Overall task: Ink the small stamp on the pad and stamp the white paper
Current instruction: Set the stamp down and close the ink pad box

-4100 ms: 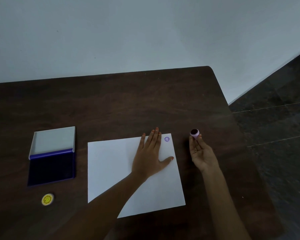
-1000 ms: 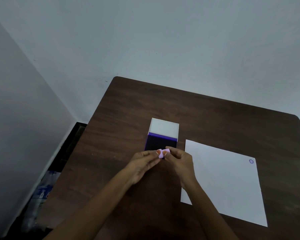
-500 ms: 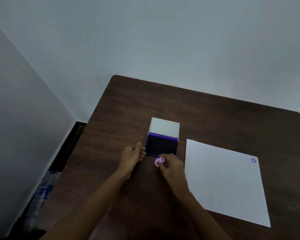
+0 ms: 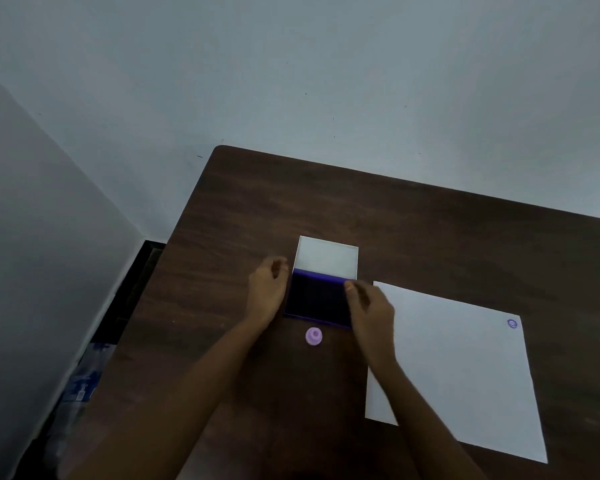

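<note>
**Stamp set down, hands at the pad**

Nearest, the small stamp [image 4: 314, 336] lies released on the counter [image 4: 430, 237], just before the ink pad [image 4: 317, 299]. The left hand [image 4: 267, 292] and right hand [image 4: 369, 306] flank the pad, loosely curled, grasping nothing. A nudge could smear ink or shift the pad. Rightward, the white paper [image 4: 458, 368] bears one print [image 4: 512, 323].
</note>
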`<action>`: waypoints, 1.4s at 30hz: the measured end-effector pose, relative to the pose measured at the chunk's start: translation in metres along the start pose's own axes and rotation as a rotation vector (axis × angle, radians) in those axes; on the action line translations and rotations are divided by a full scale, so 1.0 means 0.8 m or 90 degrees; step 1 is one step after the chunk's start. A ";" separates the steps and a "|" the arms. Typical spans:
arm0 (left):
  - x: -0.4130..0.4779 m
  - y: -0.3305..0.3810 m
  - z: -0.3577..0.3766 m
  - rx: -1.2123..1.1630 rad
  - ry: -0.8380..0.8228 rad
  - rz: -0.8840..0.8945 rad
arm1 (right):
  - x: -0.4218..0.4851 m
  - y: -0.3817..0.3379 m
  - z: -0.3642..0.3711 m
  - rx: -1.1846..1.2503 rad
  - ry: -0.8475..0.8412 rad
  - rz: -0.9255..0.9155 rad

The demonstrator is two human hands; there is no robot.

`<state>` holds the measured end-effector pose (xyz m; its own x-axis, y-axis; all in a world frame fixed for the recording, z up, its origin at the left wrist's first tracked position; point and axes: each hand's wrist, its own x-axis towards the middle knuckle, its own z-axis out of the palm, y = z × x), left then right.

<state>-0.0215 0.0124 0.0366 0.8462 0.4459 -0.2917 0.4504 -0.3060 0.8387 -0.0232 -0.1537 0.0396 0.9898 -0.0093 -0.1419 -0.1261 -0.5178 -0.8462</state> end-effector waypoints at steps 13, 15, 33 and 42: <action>0.035 0.041 0.042 -0.049 -0.075 -0.048 | 0.086 -0.020 0.022 0.003 -0.029 0.106; 0.036 0.041 0.041 -0.066 -0.071 -0.055 | 0.089 -0.022 0.018 0.023 -0.022 0.125; -0.021 0.039 -0.014 0.028 0.017 0.087 | 0.028 -0.019 -0.028 -0.004 0.025 -0.032; -0.062 -0.020 -0.012 0.064 0.003 0.129 | -0.027 0.019 -0.015 -0.063 0.013 -0.087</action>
<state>-0.0733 0.0031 0.0420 0.9213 0.3699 -0.1197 0.2974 -0.4723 0.8298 -0.0454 -0.1716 0.0355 0.9986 0.0501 -0.0176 0.0158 -0.5969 -0.8021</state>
